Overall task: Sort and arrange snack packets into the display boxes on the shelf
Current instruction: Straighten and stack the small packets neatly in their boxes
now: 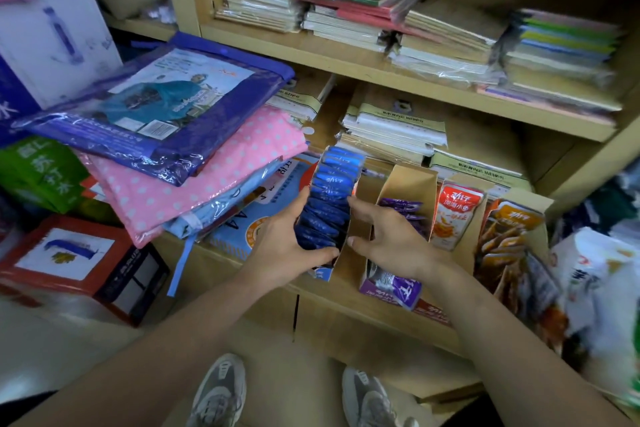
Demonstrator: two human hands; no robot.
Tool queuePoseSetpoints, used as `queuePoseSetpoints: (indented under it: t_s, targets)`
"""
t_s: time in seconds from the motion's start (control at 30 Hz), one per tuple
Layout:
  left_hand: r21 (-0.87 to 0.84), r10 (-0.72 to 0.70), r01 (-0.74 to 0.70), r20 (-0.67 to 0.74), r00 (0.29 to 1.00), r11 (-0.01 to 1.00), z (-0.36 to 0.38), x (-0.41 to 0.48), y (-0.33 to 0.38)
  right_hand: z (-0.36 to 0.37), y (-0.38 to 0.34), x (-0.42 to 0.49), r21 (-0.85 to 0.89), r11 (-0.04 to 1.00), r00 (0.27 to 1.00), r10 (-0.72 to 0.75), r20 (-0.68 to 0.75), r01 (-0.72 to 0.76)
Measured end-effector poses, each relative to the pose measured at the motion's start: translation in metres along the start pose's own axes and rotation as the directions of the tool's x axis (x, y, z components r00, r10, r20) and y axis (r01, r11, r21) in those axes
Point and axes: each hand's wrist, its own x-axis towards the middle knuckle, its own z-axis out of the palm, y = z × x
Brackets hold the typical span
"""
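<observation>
Several blue snack packets (330, 194) stand in a row inside a narrow cardboard display box (341, 262) on the lower shelf. My left hand (284, 239) grips the box's left side, thumb along its front. My right hand (384, 236) holds the box's right wall with fingers curled on it. To the right stands a second box (412, 184) with purple packets (403, 282), then a box with red-and-white packets (453, 215), then orange-brown packets (509, 239).
Stacked notebooks (381, 24) fill the upper shelves. Wrapped raincoat packages, purple (156, 104) and pink dotted (194, 180), lie piled to the left of the boxes. Cartons (79, 260) sit on the floor at left. A white plastic bag (595, 298) hangs at right. My shoes (221, 388) are below.
</observation>
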Motion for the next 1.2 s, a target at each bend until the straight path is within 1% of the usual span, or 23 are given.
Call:
queuePoseSetpoints:
  t_s: [0.03, 0.07, 0.1, 0.17, 0.23, 0.27, 0.3, 0.37, 0.5, 0.57, 0.63, 0.7, 0.73, 0.83, 0.93, 0.97, 1.0, 1.03, 1.07, 1.1, 1.13, 1.17, 1.2]
  targets:
    - [-0.027, -0.018, 0.019, 0.019, 1.0, 0.999, -0.002, 0.001, -0.001, -0.002, 0.0, -0.001, 0.026, 1.0, 1.0, -0.001, -0.01, 0.001]
    - [-0.097, -0.039, 0.043, 0.043, 0.998, 0.994, -0.004, 0.002, 0.0, -0.004, 0.0, -0.001, -0.014, 1.0, 0.999, 0.005, -0.033, -0.005]
    - [-0.196, -0.072, 0.081, 0.055, 0.996, 0.977, -0.005, 0.003, 0.0, -0.004, 0.001, -0.002, -0.107, 0.994, 0.998, 0.016, -0.054, -0.022]
    - [-0.42, -0.182, 0.187, 0.054, 0.982, 0.888, -0.006, 0.01, -0.004, -0.002, 0.002, -0.003, -0.312, 0.948, 0.998, 0.049, -0.048, -0.061]
    - [-0.583, -0.288, 0.287, 0.094, 0.953, 0.76, -0.003, 0.015, -0.008, 0.005, 0.003, -0.003, -0.42, 0.907, 0.999, 0.037, -0.001, -0.034]
    - [-0.625, -0.315, 0.313, 0.11, 0.943, 0.715, 0.0, 0.016, -0.01, 0.008, 0.003, -0.003, -0.433, 0.901, 0.999, 0.025, 0.019, -0.014]
    - [-0.643, -0.334, 0.327, 0.117, 0.935, 0.692, 0.003, 0.015, -0.01, 0.01, 0.002, -0.002, -0.417, 0.909, 0.999, 0.023, 0.03, -0.008]
    - [-0.627, -0.3, 0.312, 0.129, 0.945, 0.714, 0.008, 0.014, -0.007, 0.012, 0.003, -0.001, -0.354, 0.935, 0.999, 0.021, 0.036, -0.007]
    - [-0.532, -0.261, 0.305, 0.158, 0.952, 0.79, 0.006, 0.012, -0.002, 0.012, 0.006, 0.001, -0.245, 0.97, 1.0, 0.001, 0.009, 0.001]
    - [-0.457, -0.251, 0.281, 0.128, 0.96, 0.844, 0.002, 0.009, -0.003, 0.009, 0.006, 0.001, -0.222, 0.975, 1.0, -0.015, -0.009, 0.012]
    - [-0.374, -0.177, 0.186, 0.06, 0.982, 0.908, 0.004, 0.002, 0.001, 0.008, 0.005, -0.001, -0.295, 0.955, 0.999, -0.034, -0.037, 0.022]
    - [-0.248, -0.12, 0.116, 0.001, 0.993, 0.962, 0.008, -0.004, 0.004, 0.01, 0.004, -0.002, -0.403, 0.915, 0.998, -0.043, -0.038, 0.024]
    - [-0.181, -0.095, 0.088, -0.026, 0.995, 0.98, 0.01, -0.005, 0.003, 0.011, 0.004, -0.003, -0.427, 0.904, 0.999, -0.041, -0.03, 0.024]
    - [-0.048, -0.055, 0.05, -0.101, 0.993, 0.998, 0.011, -0.003, -0.004, 0.012, 0.005, -0.004, -0.425, 0.905, 0.999, -0.049, -0.019, 0.036]
    - [-0.002, -0.045, 0.045, -0.072, 0.996, 0.999, 0.009, -0.002, -0.005, 0.01, 0.007, -0.005, -0.425, 0.904, 0.998, -0.058, -0.027, 0.042]
    - [0.07, -0.021, 0.025, -0.058, 0.998, 0.997, 0.007, -0.002, -0.004, 0.011, 0.008, -0.006, -0.43, 0.902, 0.998, -0.062, -0.03, 0.043]
    - [0.214, 0.039, -0.026, -0.057, 0.998, 0.977, 0.003, 0.0, -0.002, 0.011, 0.009, -0.006, -0.442, 0.896, 0.997, -0.07, -0.035, 0.047]
    - [0.397, 0.143, -0.112, -0.049, 0.989, 0.911, -0.001, 0.002, 0.001, 0.012, 0.01, -0.007, -0.458, 0.888, 0.996, -0.078, -0.041, 0.05]
    - [0.552, 0.25, -0.203, -0.01, 0.968, 0.808, -0.005, 0.006, 0.006, 0.012, 0.012, -0.007, -0.475, 0.879, 0.995, -0.084, -0.049, 0.051]
    - [0.648, 0.316, -0.279, 0.063, 0.947, 0.708, -0.006, 0.01, 0.01, 0.013, 0.013, -0.007, -0.488, 0.871, 0.995, -0.085, -0.056, 0.047]
    - [0.705, 0.315, -0.321, 0.145, 0.938, 0.632, -0.005, 0.014, 0.013, 0.013, 0.014, -0.008, -0.496, 0.867, 0.995, -0.083, -0.058, 0.044]
    - [0.739, 0.275, -0.334, 0.207, 0.939, 0.585, -0.002, 0.018, 0.015, 0.013, 0.014, -0.008, -0.498, 0.866, 0.995, -0.083, -0.054, 0.045]
    - [0.757, 0.221, -0.333, 0.251, 0.942, 0.563, 0.002, 0.02, 0.014, 0.014, 0.015, -0.008, -0.493, 0.868, 0.995, -0.086, -0.047, 0.051]
